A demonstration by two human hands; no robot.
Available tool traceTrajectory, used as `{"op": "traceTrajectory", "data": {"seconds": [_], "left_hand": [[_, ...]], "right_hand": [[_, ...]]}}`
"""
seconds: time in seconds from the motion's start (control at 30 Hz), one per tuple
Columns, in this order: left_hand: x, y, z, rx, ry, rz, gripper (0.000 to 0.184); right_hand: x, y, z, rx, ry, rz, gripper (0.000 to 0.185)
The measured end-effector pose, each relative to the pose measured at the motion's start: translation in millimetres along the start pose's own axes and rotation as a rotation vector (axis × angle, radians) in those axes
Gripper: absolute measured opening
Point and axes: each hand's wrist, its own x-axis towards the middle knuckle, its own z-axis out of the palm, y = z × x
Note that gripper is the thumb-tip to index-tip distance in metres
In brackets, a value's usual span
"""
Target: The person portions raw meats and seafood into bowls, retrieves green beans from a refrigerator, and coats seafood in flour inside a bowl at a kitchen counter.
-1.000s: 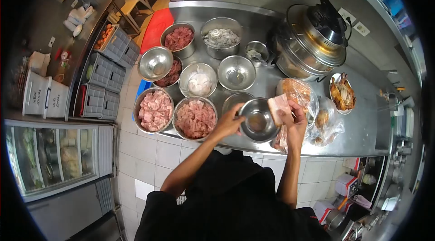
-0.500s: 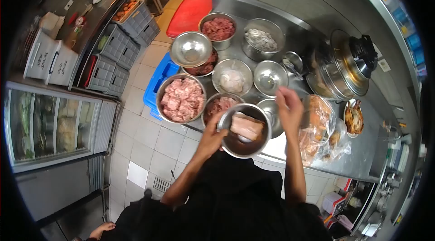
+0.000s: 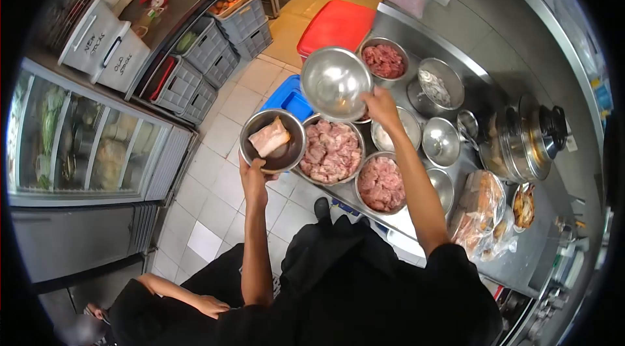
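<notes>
Swung leftward since the earlier frame, the small bowl [image 3: 286,157] with its meat slab [image 3: 269,138] now sits at eleven o'clock from the person; the right hand [image 3: 379,106] has reached the empty bowl [image 3: 333,82] at twelve. Taking hold of that bowl seems the step in hand, calling next for a firm grip and a level left wrist. The left hand [image 3: 254,180] supports the small bowl at six o'clock, fingers curled beneath. The right fingers appear closed around the other rim near four; whether it is lifted is unclear.
</notes>
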Motion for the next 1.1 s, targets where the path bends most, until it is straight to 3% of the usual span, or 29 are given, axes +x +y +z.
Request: {"op": "traceTrajectory", "data": {"seconds": [0.03, 0.07, 0.1, 0.13, 0.17, 0.2, 0.27, 0.3, 0.33, 0.4, 0.5, 0.57, 0.7, 0.77, 0.8, 0.87, 0.9, 1.03, 1.1], "left_hand": [[13, -7, -4, 0.009, -0.051, 0.025, 0.052], [18, -7, -1, 0.01, -0.07, 0.023, 0.052], [22, -7, 8, -0.023, -0.077, 0.075, 0.049], [26, -10, 18, -0.06, -0.088, 0.123, 0.046], [53, -58, 1, -0.035, -0.139, 0.34, 0.044], [47, -56, 5, -0.041, -0.162, 0.334, 0.044], [30, -31, 9, 0.026, -0.105, 0.009, 0.045], [24, -20, 9, -0.014, -0.075, -0.141, 0.045], [24, -28, 7, -0.017, -0.068, -0.138, 0.045], [31, -52, 1, -0.131, -0.018, 0.154, 0.046], [36, -47, -3, -0.164, -0.025, 0.096, 0.045], [38, -44, 0, -0.143, -0.009, 0.111, 0.045], [43, -49, 9, -0.096, -0.018, 0.139, 0.043], [45, -49, 15, -0.047, 0.015, 0.137, 0.043], [46, -48, 17, -0.104, 0.024, 0.101, 0.04], [47, -48, 23, -0.164, 0.048, 0.059, 0.037], [49, -48, 27, -0.122, 0.029, 0.072, 0.037], [56, -57, 47, 0.082, -0.057, 0.287, 0.039], [55, -55, 66, 0.106, -0.108, 0.323, 0.04]], "right_hand": [[-22, -25, 0, 0.138, -0.068, -0.076, 0.028], [-28, -28, 7, -0.051, -0.144, -0.027, 0.025], [-43, -35, 18, 0.007, -0.218, -0.019, 0.025], [-51, -40, 24, -0.05, -0.307, -0.174, 0.029], [-56, -48, 30, -0.072, -0.399, -0.135, 0.034], [-64, -70, 27, -0.086, -0.474, -0.076, 0.038], [-50, -62, 20, 0.045, -0.409, 0.015, 0.042], [-31, -46, 16, 0.001, -0.305, -0.05, 0.041], [-7, -21, 9, -0.04, -0.205, -0.114, 0.04], [41, 45, 1, -0.565, 0.009, -0.441, 0.044], [60, 85, 9, -0.786, -0.059, -0.484, 0.052], [67, 98, 15, -0.949, -0.022, -0.582, 0.043], [88, 113, 9, -0.942, -0.176, -0.436, 0.024], [90, 122, 0, -0.546, -0.111, -0.62, 0.007], [91, 114, -4, -0.546, -0.122, -0.627, 0.007], [85, 75, -19, -0.114, -0.172, -0.169, 0.007], [78, 52, -28, 0.012, -0.206, -0.116, 0.013], [42, -50, -44, 0.205, -0.442, -0.2, 0.015], [29, -78, -32, -0.029, -0.653, -0.477, 0.019]]}}
